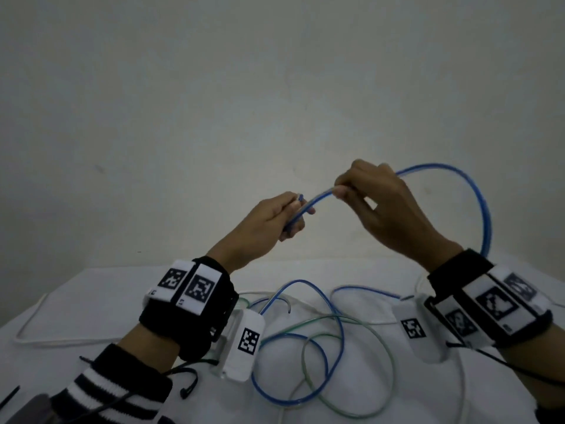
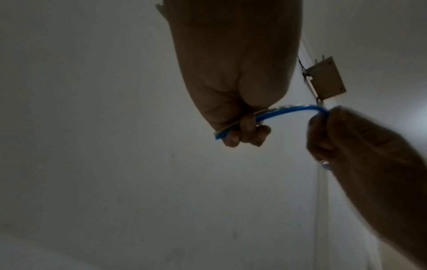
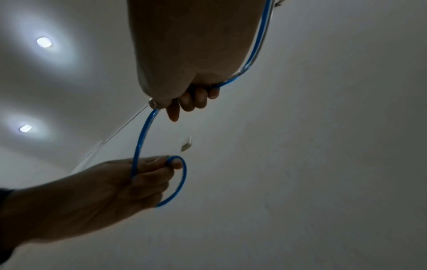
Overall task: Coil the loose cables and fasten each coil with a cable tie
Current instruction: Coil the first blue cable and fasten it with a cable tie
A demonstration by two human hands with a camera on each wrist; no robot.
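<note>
left grip [image 1: 276, 217] pinching blue cable [image 1: 318, 199] | right grip [image 1: 374, 197] pinching it too, apparently

White-clothed table [image 1: 91, 307], loose cables [image 1: 321, 347]

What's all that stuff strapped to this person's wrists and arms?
Each bare hand, left hand and right hand, has a black wristband carrying white tags printed with black square codes, plus a white tagged pod underneath. Thin black wires trail off. The left arm wears a black-and-white striped sleeve.

L wrist: blk band [image 1: 186, 313] w/ white marker tags | R wrist: same [image 1: 489, 304] | L sleeve [image 1: 116, 393]: blk/white stripes
</note>
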